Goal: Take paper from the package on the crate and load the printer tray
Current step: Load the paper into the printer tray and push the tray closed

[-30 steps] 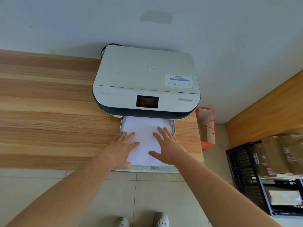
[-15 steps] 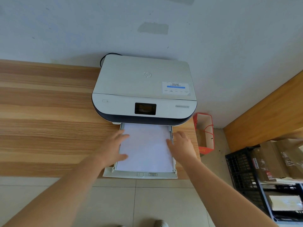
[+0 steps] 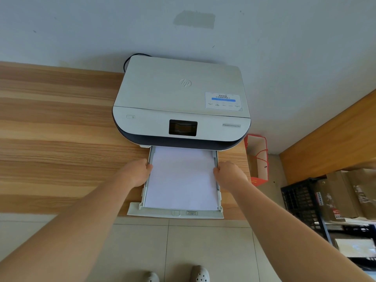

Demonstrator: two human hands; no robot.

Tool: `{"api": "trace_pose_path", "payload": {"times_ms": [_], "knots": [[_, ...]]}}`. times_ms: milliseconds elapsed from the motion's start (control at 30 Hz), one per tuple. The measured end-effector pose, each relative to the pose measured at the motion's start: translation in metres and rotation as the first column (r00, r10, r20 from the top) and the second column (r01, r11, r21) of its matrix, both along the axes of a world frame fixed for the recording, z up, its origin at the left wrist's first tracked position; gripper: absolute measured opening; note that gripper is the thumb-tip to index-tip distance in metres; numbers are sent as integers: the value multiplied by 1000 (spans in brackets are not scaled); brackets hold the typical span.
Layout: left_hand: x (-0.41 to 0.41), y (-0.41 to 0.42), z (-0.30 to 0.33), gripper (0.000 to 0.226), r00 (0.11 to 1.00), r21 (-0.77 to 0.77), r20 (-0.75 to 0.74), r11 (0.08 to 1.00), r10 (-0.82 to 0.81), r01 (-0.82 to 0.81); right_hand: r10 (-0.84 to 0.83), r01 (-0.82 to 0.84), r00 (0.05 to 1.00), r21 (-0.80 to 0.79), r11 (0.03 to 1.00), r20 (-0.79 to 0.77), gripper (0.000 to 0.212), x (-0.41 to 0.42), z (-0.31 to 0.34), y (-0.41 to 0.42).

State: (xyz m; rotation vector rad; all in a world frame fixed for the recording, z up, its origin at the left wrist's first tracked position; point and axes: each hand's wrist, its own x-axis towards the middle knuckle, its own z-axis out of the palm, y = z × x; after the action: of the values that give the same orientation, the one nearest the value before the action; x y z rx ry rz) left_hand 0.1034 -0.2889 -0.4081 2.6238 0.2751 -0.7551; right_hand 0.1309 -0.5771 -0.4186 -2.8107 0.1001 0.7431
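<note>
A white printer [image 3: 181, 98] sits on a wooden desk against the wall. Its paper tray [image 3: 175, 214] is pulled out toward me past the desk's front edge, and a stack of white paper [image 3: 182, 180] lies flat inside it. My left hand [image 3: 136, 171] grips the tray's left side rail, fingers curled over the edge. On the opposite rail my right hand [image 3: 228, 173] grips in the same way. The black crate [image 3: 299, 202] stands on the floor at the right with brown paper packages [image 3: 333, 196] on it.
The wooden desk [image 3: 50, 139] stretches to the left. A red paper bag [image 3: 257, 159] stands on the floor between the desk and a wooden panel [image 3: 329, 139]. My shoes [image 3: 199, 273] show on the tiled floor below the tray.
Both hands have left the top of the paper, where they lay flat, and moved outward to grip the tray's two side rails. The paper lies squarer in the tray.
</note>
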Motion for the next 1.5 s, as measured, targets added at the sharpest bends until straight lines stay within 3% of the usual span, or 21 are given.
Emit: {"api": "trace_pose_path", "payload": {"times_ms": [633,1500], "knots": [[9,-5,-6,21,981,169,84,972,-177,161,-80,82,996,56,995,-40,23,5,-5,7],[6,-7,-4,22,979,170,96,972,-179,161,-3,4,999,26,1000,-43,19,2,0,6]]}}
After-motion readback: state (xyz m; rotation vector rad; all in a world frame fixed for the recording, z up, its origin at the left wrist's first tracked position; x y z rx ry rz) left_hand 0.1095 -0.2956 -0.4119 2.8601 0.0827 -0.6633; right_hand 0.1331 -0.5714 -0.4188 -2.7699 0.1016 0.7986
